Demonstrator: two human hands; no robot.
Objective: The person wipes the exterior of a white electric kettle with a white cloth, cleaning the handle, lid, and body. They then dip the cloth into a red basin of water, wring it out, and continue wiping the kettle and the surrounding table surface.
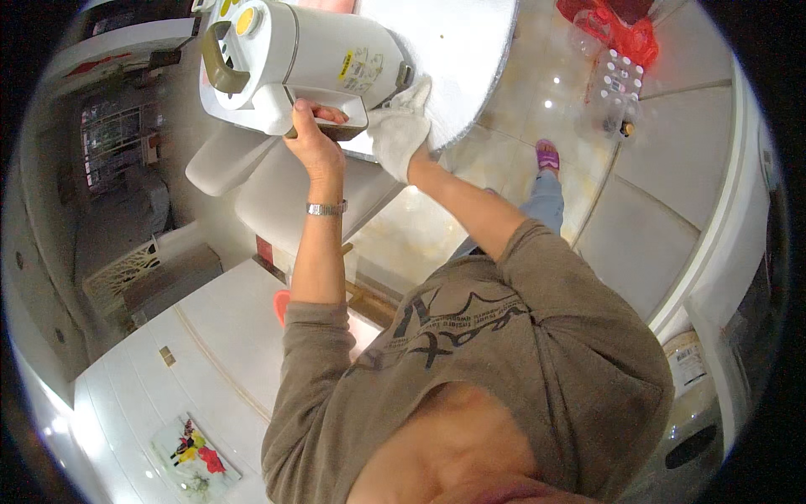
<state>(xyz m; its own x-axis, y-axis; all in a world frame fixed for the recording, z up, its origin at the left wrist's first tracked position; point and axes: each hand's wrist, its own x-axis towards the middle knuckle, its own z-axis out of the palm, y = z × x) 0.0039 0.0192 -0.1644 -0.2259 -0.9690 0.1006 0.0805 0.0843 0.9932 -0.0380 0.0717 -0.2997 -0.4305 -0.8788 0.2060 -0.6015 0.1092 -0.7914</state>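
Note:
My left hand (316, 133) grips the side handle of a white electric appliance (327, 55), a tall jug-like body lying toward the upper left with an olive carry handle and a yellow button on its lid end. My right hand (401, 144) is covered by a pale cloth (395, 122) and rests against the white tabletop (466, 42) beside the appliance's base. The fingers of that hand are hidden inside or behind the cloth.
Pale padded seats (311, 202) stand under the table's near edge. At upper right on the tiled floor (520, 101) are red bags (617, 34) and a pack of bottles (617, 88). My foot in a purple sandal (547, 155) is on the tiles.

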